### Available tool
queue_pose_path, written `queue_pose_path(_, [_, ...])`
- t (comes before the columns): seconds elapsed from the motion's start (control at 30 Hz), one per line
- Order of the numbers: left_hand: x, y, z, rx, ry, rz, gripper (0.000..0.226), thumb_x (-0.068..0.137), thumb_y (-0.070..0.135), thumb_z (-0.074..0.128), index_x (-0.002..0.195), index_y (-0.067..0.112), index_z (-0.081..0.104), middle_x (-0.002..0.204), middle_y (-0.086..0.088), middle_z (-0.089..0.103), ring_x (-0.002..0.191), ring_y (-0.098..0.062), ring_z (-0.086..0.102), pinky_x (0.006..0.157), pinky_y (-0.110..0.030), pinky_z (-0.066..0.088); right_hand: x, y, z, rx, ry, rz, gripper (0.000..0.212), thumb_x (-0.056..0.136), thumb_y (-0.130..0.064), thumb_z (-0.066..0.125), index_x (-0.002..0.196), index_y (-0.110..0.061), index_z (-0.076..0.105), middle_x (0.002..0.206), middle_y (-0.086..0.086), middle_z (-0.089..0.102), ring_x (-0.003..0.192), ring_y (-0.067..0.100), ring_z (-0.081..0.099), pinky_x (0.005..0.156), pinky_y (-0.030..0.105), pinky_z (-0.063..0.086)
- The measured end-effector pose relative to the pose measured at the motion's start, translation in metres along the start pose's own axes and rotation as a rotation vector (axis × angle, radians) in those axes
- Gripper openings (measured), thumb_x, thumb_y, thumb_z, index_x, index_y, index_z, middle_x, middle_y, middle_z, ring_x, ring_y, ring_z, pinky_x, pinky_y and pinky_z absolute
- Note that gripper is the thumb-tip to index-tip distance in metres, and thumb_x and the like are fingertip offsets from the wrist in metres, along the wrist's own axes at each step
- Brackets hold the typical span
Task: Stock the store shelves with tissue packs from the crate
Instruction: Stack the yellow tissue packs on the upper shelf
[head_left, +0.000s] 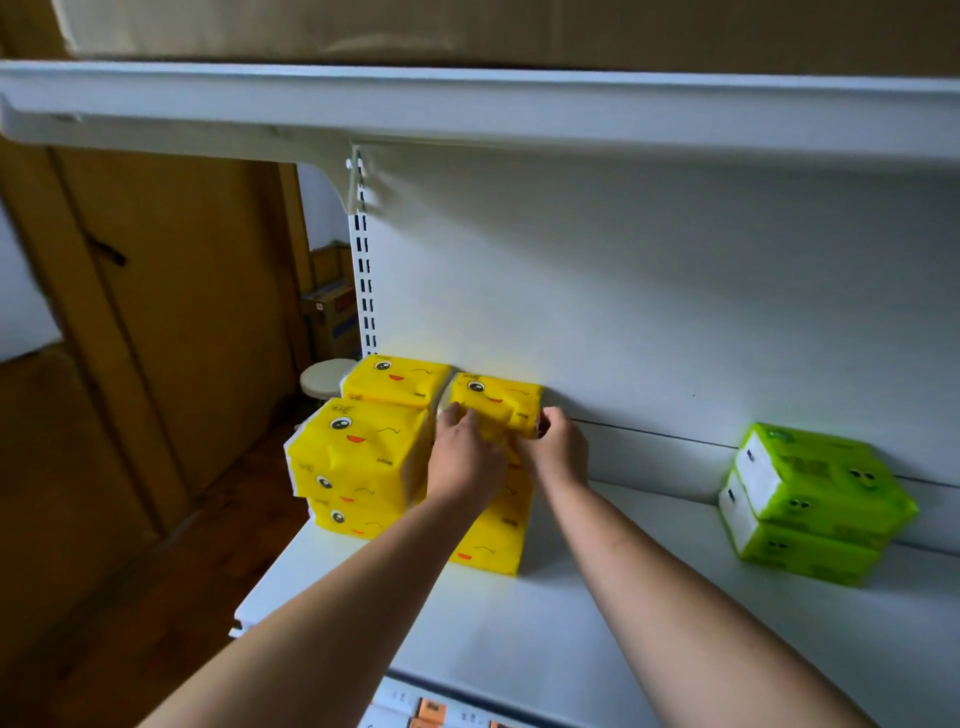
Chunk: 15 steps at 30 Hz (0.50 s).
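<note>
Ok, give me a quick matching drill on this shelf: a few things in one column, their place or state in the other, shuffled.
Things:
1. yellow tissue packs
2. green tissue packs
3. left hand and right hand
4. upper shelf

Places or states:
A. stacked at the right of the shelf
B. overhead, above the hands
C. stacked at the left end of the shelf
D. on the top yellow pack near the back panel

Pairs: 1-C, 2-A, 3-D, 4-B

Single head view, close, looking forward and down onto shelf
</note>
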<state>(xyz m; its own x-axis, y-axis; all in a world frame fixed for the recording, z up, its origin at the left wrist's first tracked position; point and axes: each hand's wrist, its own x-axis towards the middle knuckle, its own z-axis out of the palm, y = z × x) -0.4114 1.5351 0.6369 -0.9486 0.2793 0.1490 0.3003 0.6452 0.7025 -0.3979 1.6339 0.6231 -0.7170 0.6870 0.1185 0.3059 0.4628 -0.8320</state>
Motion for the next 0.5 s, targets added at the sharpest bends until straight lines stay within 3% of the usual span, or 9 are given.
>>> queue_pose_path(0.1, [-0.001, -0.003, -0.005, 0.004, 0.022, 0.032, 0.05, 0.091, 0.014, 0.048, 0.14, 0.008, 0.038, 0.156, -0.004, 0.022, 0.14, -0.019, 0.028, 0.109, -0.026, 0.028, -0.003, 0.001, -0.002, 0.004, 0.009, -0.019, 0.031, 0.079, -0.02, 0.067, 0.107, -0.009, 0.061, 0.11, 0.013, 0.066, 0.106, 0.031, 0.059, 0.07, 0.026, 0.036])
queue_pose_path(0.23, [-0.02, -0.008, -0.014, -0.05, 0.089, 0.1, 0.05, 0.09, 0.014, 0.051, 0.14, 0.011, 0.042, 0.149, -0.004, 0.037, 0.135, -0.019, 0.038, 0.107, -0.027, 0.032, -0.024, 0.009, -0.01, 0.09, 0.09, -0.038, 0.046, 0.077, -0.021, 0.072, 0.119, -0.009, 0.058, 0.121, 0.011, 0.061, 0.114, 0.026, 0.056, 0.091, 0.027, 0.041])
queue_pose_path(0.4, [-0.059, -0.006, -0.037, -0.211, 0.115, 0.161, 0.046, 0.089, 0.013, 0.053, 0.134, 0.009, 0.049, 0.135, -0.01, 0.055, 0.122, -0.025, 0.053, 0.1, -0.034, 0.044, -0.077, 0.006, -0.037, 0.153, 0.189, -0.042, 0.035, 0.081, -0.016, 0.067, 0.114, -0.008, 0.062, 0.118, 0.01, 0.064, 0.112, 0.022, 0.058, 0.092, 0.026, 0.042])
queue_pose_path(0.5, [-0.097, -0.015, -0.055, -0.277, 0.108, 0.208, 0.041, 0.088, 0.01, 0.054, 0.128, 0.007, 0.055, 0.13, -0.009, 0.059, 0.12, -0.024, 0.054, 0.1, -0.029, 0.041, -0.125, 0.005, -0.049, 0.167, 0.27, -0.029, 0.027, 0.082, -0.015, 0.064, 0.109, -0.008, 0.064, 0.112, 0.01, 0.067, 0.107, 0.023, 0.061, 0.092, 0.028, 0.044])
